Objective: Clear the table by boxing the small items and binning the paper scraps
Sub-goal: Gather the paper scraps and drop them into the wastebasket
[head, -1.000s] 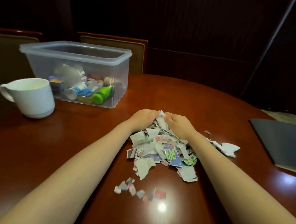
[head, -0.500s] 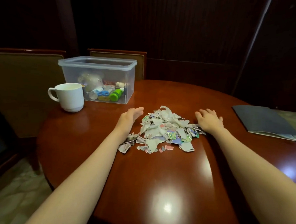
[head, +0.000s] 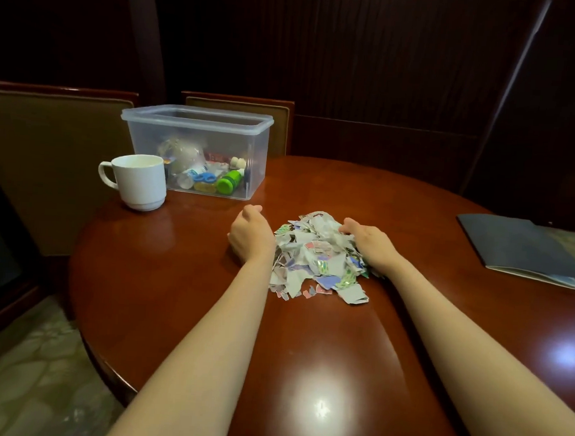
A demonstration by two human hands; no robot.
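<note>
The heap of torn, colour-printed paper scraps (head: 317, 256) lies on the round red-brown wooden bench (head: 177, 262), pressed between both hands. The left hand (head: 250, 234) stands on edge against its left flank, fingers curled out of view; whether it grips anything I cannot tell. The right hand (head: 369, 242) digs curled fingers into the top right, gripping scraps. Loose bits along the near edge sit outside both palms and would likely stay behind; light pieces could spill in a lift. Half a second ago both hands lay flat, apart from a wider spread. Beyond stands the clear plastic box (head: 198, 121) of small items (head: 215, 177).
</note>
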